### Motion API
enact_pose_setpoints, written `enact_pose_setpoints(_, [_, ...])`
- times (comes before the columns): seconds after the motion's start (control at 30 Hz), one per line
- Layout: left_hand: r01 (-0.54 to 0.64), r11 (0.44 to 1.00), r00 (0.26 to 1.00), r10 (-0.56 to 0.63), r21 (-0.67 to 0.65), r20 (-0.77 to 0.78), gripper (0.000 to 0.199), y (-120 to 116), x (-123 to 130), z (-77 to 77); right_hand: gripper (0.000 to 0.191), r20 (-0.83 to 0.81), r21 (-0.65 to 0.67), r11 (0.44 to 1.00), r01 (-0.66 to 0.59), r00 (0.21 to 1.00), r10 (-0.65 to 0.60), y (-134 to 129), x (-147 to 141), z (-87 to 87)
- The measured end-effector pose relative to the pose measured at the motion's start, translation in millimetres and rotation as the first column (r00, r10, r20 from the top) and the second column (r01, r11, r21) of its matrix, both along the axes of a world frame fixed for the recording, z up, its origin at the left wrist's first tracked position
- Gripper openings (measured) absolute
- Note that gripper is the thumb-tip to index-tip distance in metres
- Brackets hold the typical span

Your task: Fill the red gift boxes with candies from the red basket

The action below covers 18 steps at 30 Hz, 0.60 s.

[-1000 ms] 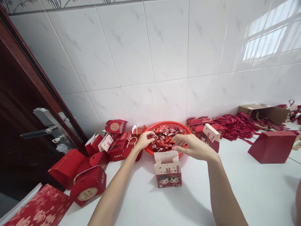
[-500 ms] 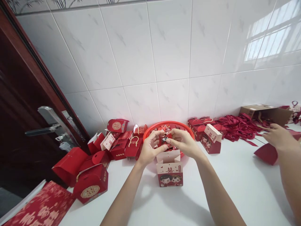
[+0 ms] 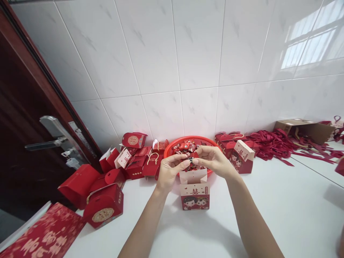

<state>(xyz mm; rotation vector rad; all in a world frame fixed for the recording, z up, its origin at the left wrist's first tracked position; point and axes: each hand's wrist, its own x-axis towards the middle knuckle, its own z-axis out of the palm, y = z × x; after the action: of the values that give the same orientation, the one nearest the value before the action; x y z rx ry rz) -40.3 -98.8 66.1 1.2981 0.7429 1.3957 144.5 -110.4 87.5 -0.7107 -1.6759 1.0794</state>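
Note:
My left hand (image 3: 170, 170) and my right hand (image 3: 215, 162) meet over the near side of a red plastic basket (image 3: 166, 148). Thumbs and fingertips of both are pinched on a small wrapped candy (image 3: 191, 161) with dark and red wrapping. Red-wrapped candies (image 3: 187, 145) lie in the basket behind my fingers. Just below my hands stands an open-topped gift box (image 3: 195, 197), upright, red and cream with two cartoon faces on its front. My fingers are above its raised flaps, and its inside is hidden.
Several red gift boxes (image 3: 104, 206) crowd the left side by a door handle (image 3: 49, 143). A cream-topped box (image 3: 240, 157) stands right of the basket, near dark red ribbons (image 3: 271, 143) and a cardboard box (image 3: 295, 123). A tiled wall (image 3: 199, 53) closes the back.
My hands stay over the basket, with the left fingertips now nearer the right ones at the candy. Another person's arm and a red piece at the right have moved largely out of view.

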Motion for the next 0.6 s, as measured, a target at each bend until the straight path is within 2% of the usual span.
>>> enact_pose_setpoints(0.07, [0.029,1.0,0.997,-0.029,-0.001,-0.077,0.04,1.8,-5.3,-0.2,0.032,0.121,0.078,0.996,0.045,0.991,-0.055,-2.7,5.3,2.5])
enact_pose_setpoints(0.13, [0.058,0.998,0.984,-0.057,0.003,-0.166,0.04,4.1,-12.3,0.3,0.027,0.287,0.131,0.991,0.04,0.955,-0.077,-5.6,11.4,5.6])
enact_pose_setpoints(0.27, [0.093,0.995,0.925,-0.071,0.043,-0.373,0.027,6.9,-25.7,2.4,0.018,0.531,0.106,0.994,-0.017,0.846,-0.042,-9.5,17.1,7.7])
enact_pose_setpoints(0.37, [0.159,0.983,0.854,-0.09,0.092,-0.513,0.018,6.9,-31.6,3.0,0.016,0.602,0.135,0.99,0.051,0.789,-0.123,-10.0,13.6,5.5])
enact_pose_setpoints(0.47, [0.225,0.97,0.78,-0.125,0.088,-0.613,0.017,5.7,-34.1,1.5,0.017,0.632,0.137,0.988,0.073,0.761,-0.143,-10.5,10.9,4.4])
enact_pose_setpoints(0.53, [0.242,0.969,0.746,-0.148,0.057,-0.65,0.029,4.0,-34.4,0.0,0.017,0.63,0.147,0.986,0.073,0.762,-0.151,-11.8,12.3,5.4])
enact_pose_setpoints(0.6, [0.238,0.97,0.713,-0.147,0.04,-0.686,0.049,1.9,-33.6,-1.1,0.017,0.626,0.159,0.983,0.094,0.761,-0.174,-13.6,15.7,6.9])
